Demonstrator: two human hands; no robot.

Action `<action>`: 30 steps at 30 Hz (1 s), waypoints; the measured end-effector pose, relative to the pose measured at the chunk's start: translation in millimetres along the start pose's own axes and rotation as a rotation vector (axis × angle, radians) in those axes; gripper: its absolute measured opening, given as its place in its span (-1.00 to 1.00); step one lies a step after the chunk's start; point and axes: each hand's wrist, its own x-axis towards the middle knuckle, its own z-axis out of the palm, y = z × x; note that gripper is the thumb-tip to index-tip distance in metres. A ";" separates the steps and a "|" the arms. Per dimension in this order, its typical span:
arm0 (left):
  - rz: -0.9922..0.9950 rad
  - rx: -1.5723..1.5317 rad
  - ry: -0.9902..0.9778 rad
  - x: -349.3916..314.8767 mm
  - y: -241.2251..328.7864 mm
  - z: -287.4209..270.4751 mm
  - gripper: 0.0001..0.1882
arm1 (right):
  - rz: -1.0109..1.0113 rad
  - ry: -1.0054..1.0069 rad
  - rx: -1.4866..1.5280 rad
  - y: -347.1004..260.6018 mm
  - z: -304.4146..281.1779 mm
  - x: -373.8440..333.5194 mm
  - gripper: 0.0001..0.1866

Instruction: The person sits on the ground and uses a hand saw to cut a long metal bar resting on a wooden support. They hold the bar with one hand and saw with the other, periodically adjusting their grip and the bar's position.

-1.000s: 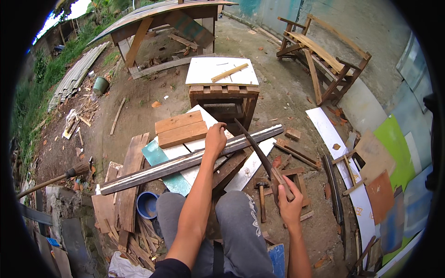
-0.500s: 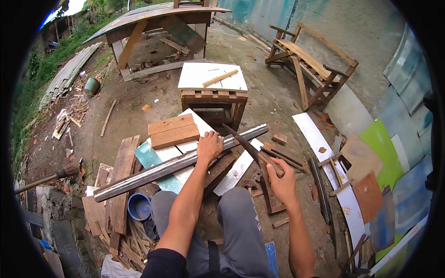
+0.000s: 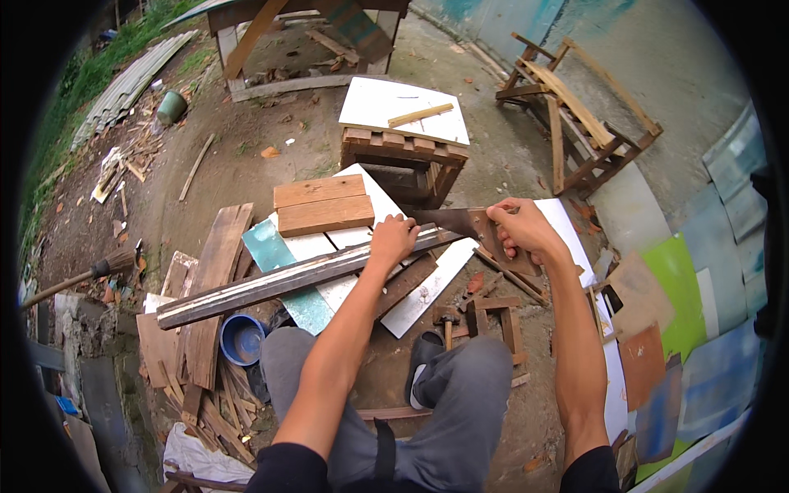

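Observation:
My left hand point(image 3: 393, 238) is closed over a long dark wooden beam point(image 3: 271, 286) with a whitish stripe along its length. The beam lies slantwise over boards and a low wooden support point(image 3: 408, 285). My right hand point(image 3: 526, 228) grips the wooden handle of a handsaw point(image 3: 448, 220). The saw's dark blade points left, close to the beam's right end. Whether its teeth touch the wood I cannot tell. Just beyond my left hand, two brown wood blocks point(image 3: 325, 215) rest side by side on white and teal boards point(image 3: 283, 267).
A wooden stand point(image 3: 403, 148) with a white top holds a thin stick. At far right is a wooden bench point(image 3: 575, 107). A blue bucket point(image 3: 242, 340), planks point(image 3: 220, 296) and a broom point(image 3: 111, 263) lie left. A hammer point(image 3: 448, 322) is near my foot; painted sheets point(image 3: 678, 287) lean right.
My right hand has moved up and right, swinging the saw from a steep slant to nearly level. My right knee has shifted right, uncovering my foot. The view has tilted down.

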 end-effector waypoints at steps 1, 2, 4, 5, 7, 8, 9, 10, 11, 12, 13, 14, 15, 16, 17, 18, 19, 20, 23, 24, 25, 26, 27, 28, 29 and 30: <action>-0.003 0.070 -0.022 3.5 4.1 3.3 -0.71 | -0.006 -0.021 0.001 -1.5 1.5 9.5 -0.72; 0.008 0.068 0.036 11.4 7.3 6.2 -0.72 | 0.023 -0.018 -0.008 -1.2 0.9 17.0 -0.72; -0.020 0.066 0.144 17.6 13.7 15.5 -0.72 | 0.002 -0.020 -0.050 3.9 -4.7 27.5 -0.71; -0.039 0.067 0.237 26.1 15.4 19.1 -0.72 | -0.022 -0.090 -0.051 7.5 -9.1 30.1 -0.71; -0.207 0.073 0.225 31.1 19.1 26.2 -0.59 | 0.014 -0.109 -0.096 12.5 -18.0 30.9 -0.71; -0.254 0.106 0.252 31.7 21.1 29.0 -0.55 | -0.020 -0.139 -0.086 14.0 -21.4 30.2 -0.72; -0.321 0.129 0.212 33.6 24.0 32.4 -0.51 | 0.013 -0.128 -0.096 14.8 -23.4 27.2 -0.74; -0.360 0.099 0.240 33.6 26.9 35.2 -0.48 | 0.090 -0.100 -0.044 16.3 -23.3 24.7 -0.76; -0.425 0.067 0.199 32.6 27.8 35.8 -0.46 | 0.143 -0.066 -0.052 16.9 -21.8 19.9 -0.77; -0.458 0.064 0.239 31.9 28.9 35.3 -0.43 | 0.167 -0.069 0.001 18.6 -18.2 15.7 -0.77; -0.523 0.063 0.171 34.8 30.4 34.9 -0.43 | 0.165 -0.070 0.053 20.1 -14.1 10.3 -0.76; -0.554 0.087 0.189 38.9 31.1 33.8 -0.43 | 0.176 -0.082 0.084 23.0 -8.3 6.1 -0.74; -0.583 0.117 0.192 41.6 33.1 31.6 -0.43 | 0.172 -0.094 0.123 25.8 -3.0 2.0 -0.71; -0.626 0.023 0.272 46.9 34.3 29.8 -0.48 | 0.170 -0.081 0.135 29.4 3.3 -0.2 -0.68; -0.658 -0.003 0.264 49.9 34.7 26.2 -0.49 | 0.188 -0.066 0.159 32.3 7.5 -1.7 -0.65; -0.675 -0.025 0.259 53.3 34.3 23.2 -0.50 | 0.179 -0.060 0.183 34.9 11.3 -1.3 -0.64; -0.732 -0.057 0.228 53.6 36.0 20.7 -0.51 | 0.204 -0.029 0.227 35.8 12.4 -0.7 -0.63; -0.760 0.007 0.198 56.2 37.1 20.7 -0.53 | 0.136 0.001 0.176 35.2 11.6 1.4 -0.61; -0.784 0.161 0.118 58.5 39.5 24.0 -0.51 | 0.174 -0.087 0.099 20.1 -2.2 7.5 -0.60; -0.787 0.192 0.119 58.7 39.7 25.8 -0.47 | 0.156 -0.147 0.022 11.5 -9.2 9.0 -0.57; -0.782 0.208 0.118 58.7 40.0 27.2 -0.47 | 0.168 -0.136 0.045 1.4 -16.2 10.0 -0.56; -0.793 0.214 0.105 57.9 40.0 27.6 -0.46 | 0.219 -0.167 0.044 -8.4 -21.9 10.5 -0.56; -0.780 0.229 0.103 57.9 40.1 28.5 -0.45 | 0.234 -0.205 0.052 -17.6 -26.4 11.4 -0.55; -0.812 0.232 0.090 57.9 41.0 29.2 -0.44 | 0.389 -0.222 0.038 -24.7 -26.6 12.7 -0.55; -0.805 0.245 0.085 58.2 42.4 29.0 -0.43 | 0.334 -0.229 0.038 -30.5 -26.7 14.9 -0.55; -0.797 0.261 0.077 61.0 41.9 29.9 -0.43 | 0.325 -0.219 0.025 -34.4 -23.4 16.6 -0.55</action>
